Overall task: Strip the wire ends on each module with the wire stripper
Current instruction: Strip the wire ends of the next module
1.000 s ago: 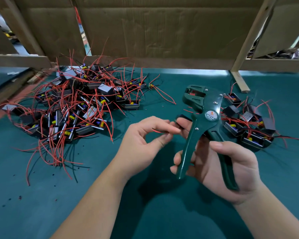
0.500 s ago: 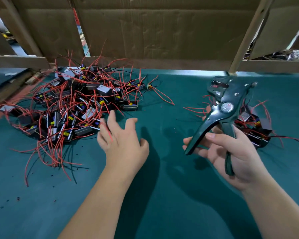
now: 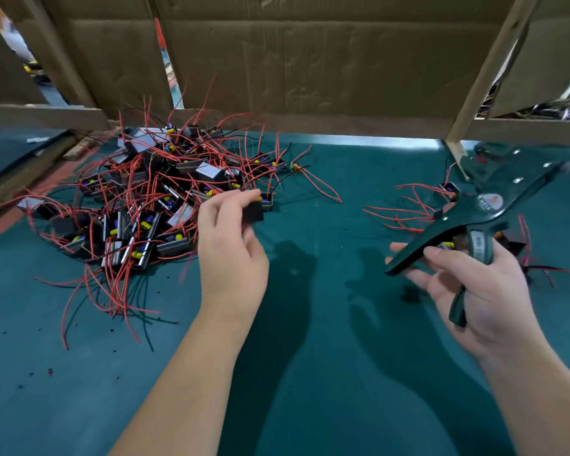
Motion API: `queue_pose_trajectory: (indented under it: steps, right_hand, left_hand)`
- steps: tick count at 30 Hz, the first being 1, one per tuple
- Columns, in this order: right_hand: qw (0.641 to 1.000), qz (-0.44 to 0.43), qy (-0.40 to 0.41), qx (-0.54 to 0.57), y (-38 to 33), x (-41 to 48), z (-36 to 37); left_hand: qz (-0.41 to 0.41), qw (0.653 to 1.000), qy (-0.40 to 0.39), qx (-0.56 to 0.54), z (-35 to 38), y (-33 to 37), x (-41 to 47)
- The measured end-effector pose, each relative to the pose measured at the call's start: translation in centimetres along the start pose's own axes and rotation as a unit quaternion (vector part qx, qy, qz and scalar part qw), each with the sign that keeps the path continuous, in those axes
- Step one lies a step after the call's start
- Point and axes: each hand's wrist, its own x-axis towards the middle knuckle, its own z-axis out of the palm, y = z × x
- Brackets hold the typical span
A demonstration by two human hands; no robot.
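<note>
- Step in hand — fetching the next piece. The left hand (image 3: 232,255) pinches a small black module (image 3: 254,212) at the right edge of the pile (image 3: 139,205), fingers curled round it.
- Right of the pile, well apart, the right hand (image 3: 484,291) grasps the wire stripper (image 3: 487,207) by one handle; the other handle springs free and the head points away from the person.
- Next move, as I judge it: lift the module clear of the tangle, find a loose wire end and feed it squarely into the stripper's mouth before squeezing.
- Modules: boxy, dark, hard-edged, with yellow parts inside; the wires are thin, red, springy and badly snarled — likely to drag neighbours along.
- Stripper: dark green, smooth, riveted.
- Worktop (image 3: 310,357): teal, matte, cloth-like. A smaller heap (image 3: 448,189) sits far right of the pile, behind the stripper.
</note>
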Motion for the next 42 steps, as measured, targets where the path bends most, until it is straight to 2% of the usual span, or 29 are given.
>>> queue_pose_trajectory:
  steps: [2, 6, 9, 12, 15, 17, 19, 24, 29, 34, 38, 39, 42]
  right_hand:
    - [1.0, 0.015, -0.017, 0.005, 0.1, -0.3, 0.3]
    - [0.997, 0.039, -0.062, 0.033, 0.0, -0.8, 0.9]
    - [0.99, 0.072, -0.1, 0.07, 0.0, -1.0, 1.1]
    - [0.978, 0.128, -0.132, 0.101, 0.3, -1.3, 1.3]
    - [0.97, 0.159, -0.145, 0.108, 0.8, -1.5, 1.6]
    - [0.969, 0.162, -0.153, 0.106, 1.0, -1.5, 1.6]
    - [0.97, 0.158, -0.15, 0.105, 1.1, -1.3, 1.4]
    - [0.981, 0.16, -0.088, 0.063, 1.1, -0.7, 0.8]
    - [0.991, 0.134, -0.014, 0.021, 1.0, 0.2, 0.0]
    - [0.993, 0.086, 0.068, -0.051, 0.4, 1.2, -1.5]
    - [0.99, 0.084, 0.104, -0.04, 0.0, 1.8, -2.3]
    - [0.99, 0.088, 0.103, -0.033, 0.0, 1.8, -2.4]
    - [0.991, 0.112, 0.068, 0.006, 0.0, 1.7, -2.3]
  left_hand:
    - [-0.021, 0.996, 0.028, -0.086, 0.1, 0.1, 0.2]
    - [-0.087, 0.962, 0.016, -0.257, 0.0, 0.5, 0.6]
    - [-0.012, 0.962, -0.024, -0.272, -0.2, 1.0, 0.2]
    - [0.07, 0.939, -0.143, -0.306, -0.3, 1.4, -0.7]
    - [0.103, 0.937, -0.248, -0.224, 0.0, 1.5, -1.3]
    - [0.128, 0.943, -0.271, -0.145, 0.4, 1.4, -1.6]
    - [0.138, 0.95, -0.259, -0.107, 0.6, 1.4, -1.7]
    - [0.093, 0.959, -0.228, -0.137, 0.7, 0.7, -1.2]
    - [0.11, 0.979, -0.138, -0.101, 0.1, 0.6, -0.5]
    - [0.054, 0.995, -0.082, 0.019, -0.6, 0.1, -0.1]
    - [-0.037, 0.99, -0.114, 0.07, -0.6, -1.1, 0.2]
    - [-0.031, 0.986, -0.133, 0.095, -0.5, -1.3, 0.1]
    - [0.061, 0.973, -0.178, 0.133, -0.1, -1.0, -0.2]
